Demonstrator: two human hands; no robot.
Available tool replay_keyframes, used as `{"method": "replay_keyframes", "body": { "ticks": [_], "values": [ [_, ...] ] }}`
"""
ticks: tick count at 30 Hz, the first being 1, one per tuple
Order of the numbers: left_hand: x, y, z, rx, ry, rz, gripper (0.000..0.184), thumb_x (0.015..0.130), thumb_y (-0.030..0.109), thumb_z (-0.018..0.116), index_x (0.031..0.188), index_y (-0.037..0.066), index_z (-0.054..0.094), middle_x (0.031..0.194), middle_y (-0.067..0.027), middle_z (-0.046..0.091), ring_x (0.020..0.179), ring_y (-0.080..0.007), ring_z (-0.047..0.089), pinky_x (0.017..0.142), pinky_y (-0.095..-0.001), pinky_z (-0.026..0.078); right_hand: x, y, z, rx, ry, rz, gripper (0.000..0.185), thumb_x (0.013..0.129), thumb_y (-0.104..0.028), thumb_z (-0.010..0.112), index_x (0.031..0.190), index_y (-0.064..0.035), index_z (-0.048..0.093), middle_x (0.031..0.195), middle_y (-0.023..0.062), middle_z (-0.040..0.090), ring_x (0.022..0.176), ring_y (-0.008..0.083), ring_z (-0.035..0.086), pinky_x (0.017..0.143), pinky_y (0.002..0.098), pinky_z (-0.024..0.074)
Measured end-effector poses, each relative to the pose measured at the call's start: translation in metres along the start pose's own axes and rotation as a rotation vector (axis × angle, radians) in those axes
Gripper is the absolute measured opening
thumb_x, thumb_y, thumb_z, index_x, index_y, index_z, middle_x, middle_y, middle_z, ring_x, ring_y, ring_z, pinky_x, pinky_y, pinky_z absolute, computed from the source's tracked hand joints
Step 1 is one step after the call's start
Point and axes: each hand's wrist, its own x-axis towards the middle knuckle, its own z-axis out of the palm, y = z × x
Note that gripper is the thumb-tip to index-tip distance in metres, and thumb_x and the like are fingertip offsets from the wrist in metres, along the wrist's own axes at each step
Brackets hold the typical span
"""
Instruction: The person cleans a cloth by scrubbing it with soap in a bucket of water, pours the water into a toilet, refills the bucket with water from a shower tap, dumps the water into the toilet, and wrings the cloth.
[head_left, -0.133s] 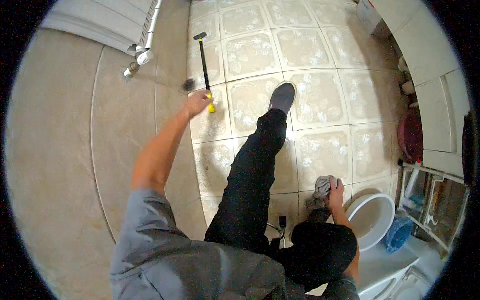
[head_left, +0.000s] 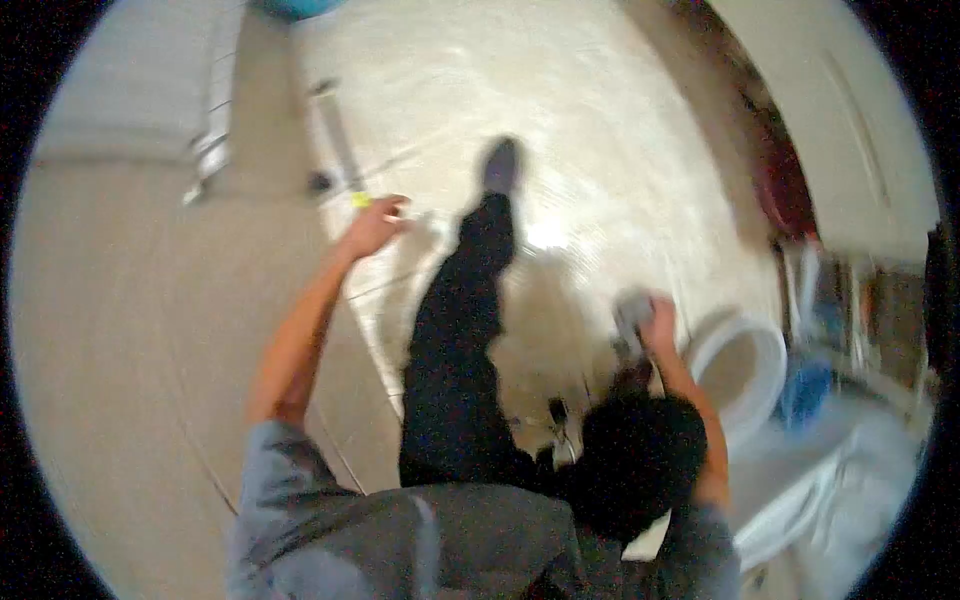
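Everything is smeared by motion. My left hand (head_left: 374, 228) is over the lower end of a long-handled tool (head_left: 341, 142), black with yellow parts and a small dark head, like a scraper. Its yellow grip (head_left: 361, 199) shows just above my hand; the fingers are too blurred to tell whether they close on it. The tool lies along the left side of the tiled floor (head_left: 560, 230). At my right knee, my right hand (head_left: 659, 322) is shut on a crumpled grey cloth (head_left: 633, 311). My left leg (head_left: 455, 330) stretches forward between the two hands.
A white bucket (head_left: 777, 365) stands to my right, beside a blue item (head_left: 804, 395) and a wire rack (head_left: 870, 370). A dark red container (head_left: 785, 195) sits by pale cabinets (head_left: 865, 130). At the upper left is a white radiator (head_left: 150, 80).
The camera view has shifted and blurred. My left hand has moved right across the tool's end, now covering it. My right hand still holds the cloth.
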Motion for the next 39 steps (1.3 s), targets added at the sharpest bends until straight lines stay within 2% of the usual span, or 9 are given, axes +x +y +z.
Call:
{"method": "replay_keyframes", "body": {
  "ticks": [2,6,7,10,14,16,24,33,39],
  "values": [
    [-0.009,0.002,-0.06,-0.161,0.061,0.099,0.045,0.089,0.016,0.064,0.132,0.004,0.055,0.12,-0.0202,0.063,0.102,-0.0276,0.066,0.089,-0.0376,0.054,0.069,-0.121,-0.044,0.322,0.035,0.177,0.063,0.068,-0.011,0.069,0.128,-0.0026,0.052,0.128,0.0221,0.053,0.123,0.0394,0.047,0.108,0.0443,0.0367],
    [-0.073,0.036,-0.229,-0.11,-0.185,0.191,0.042,0.095,0.023,0.058,0.133,0.004,0.053,0.112,-0.0128,0.064,0.099,-0.0206,0.062,0.083,-0.0339,0.052,0.159,-0.417,-0.085,0.803,0.018,0.039,0.062,0.069,-0.016,0.074,0.126,-0.0043,0.052,0.124,0.0199,0.056,0.119,0.0346,0.053,0.104,0.0399,0.0421],
    [-0.085,0.027,-0.272,-0.07,-0.279,0.245,0.042,0.098,0.029,0.056,0.134,0.007,0.053,0.114,-0.0109,0.062,0.099,-0.0192,0.061,0.081,-0.0322,0.052,0.167,-0.502,-0.116,0.835,0.009,-0.029,0.058,0.071,-0.009,0.069,0.127,-0.0066,0.053,0.115,0.0123,0.06,0.11,0.022,0.057,0.098,0.0341,0.0458],
    [-0.103,0.096,-0.269,-0.462,-0.324,-0.074,0.041,0.099,0.043,0.051,0.114,0.006,0.059,0.094,-0.0023,0.061,0.087,-0.0116,0.055,0.078,-0.0281,0.048,0.161,-0.588,-0.12,1.261,0.11,-0.167,0.058,0.072,-0.007,0.069,0.127,-0.0064,0.053,0.115,0.0117,0.061,0.11,0.0212,0.057,0.098,0.0332,0.0452],
    [-0.002,0.294,-0.018,-0.309,-0.187,-0.03,0.038,0.093,0.022,0.063,0.124,0.003,0.052,0.105,-0.008,0.056,0.089,-0.0163,0.057,0.076,-0.0327,0.053,0.133,-0.304,-0.107,1.554,0.357,-0.096,0.054,0.072,-0.007,0.073,0.123,-0.005,0.057,0.116,0.0105,0.061,0.111,0.02,0.056,0.099,0.0322,0.0442],
    [-0.002,0.306,0.002,-0.303,-0.191,0.121,0.063,0.086,0.013,0.071,0.14,0.002,0.04,0.122,-0.0151,0.05,0.096,-0.0225,0.059,0.079,-0.0349,0.055,0.11,-0.26,-0.098,1.461,0.402,0.073,0.052,0.071,-0.01,0.075,0.12,-0.0047,0.059,0.116,0.009,0.061,0.111,0.0192,0.056,0.099,0.0318,0.0441],
    [-0.065,0.361,-0.014,0.015,-0.326,0.054,0.057,0.094,0.023,0.062,0.144,0.005,0.041,0.129,-0.0143,0.054,0.104,-0.0242,0.06,0.089,-0.0375,0.053,-0.008,-0.137,-0.028,1.178,0.581,0.532,0.051,0.074,-0.01,0.076,0.122,-0.0044,0.059,0.116,0.0102,0.064,0.102,0.0173,0.061,0.091,0.0303,0.0482],
    [-0.085,0.354,-0.051,-0.157,-0.207,-0.03,0.055,0.094,0.018,0.061,0.142,0.001,0.04,0.125,-0.0169,0.058,0.104,-0.0236,0.061,0.089,-0.0368,0.053,0.037,-0.209,-0.007,0.947,0.356,0.294,0.08,0.069,-0.018,0.083,0.138,0.001,0.046,0.125,0.0165,0.051,0.12,0.0306,0.05,0.103,0.0387,0.0419],
    [-0.115,0.341,-0.072,-0.316,-0.08,-0.016,0.061,0.092,0.023,0.065,0.142,0.0,0.04,0.126,-0.0173,0.059,0.101,-0.0229,0.063,0.088,-0.0367,0.053,0.162,-0.356,0.144,0.678,0.067,0.256,0.051,0.08,-0.014,0.066,0.126,0.0011,0.051,0.126,0.0212,0.047,0.109,0.0407,0.051,0.094,0.0438,0.0477]
  ]
}}
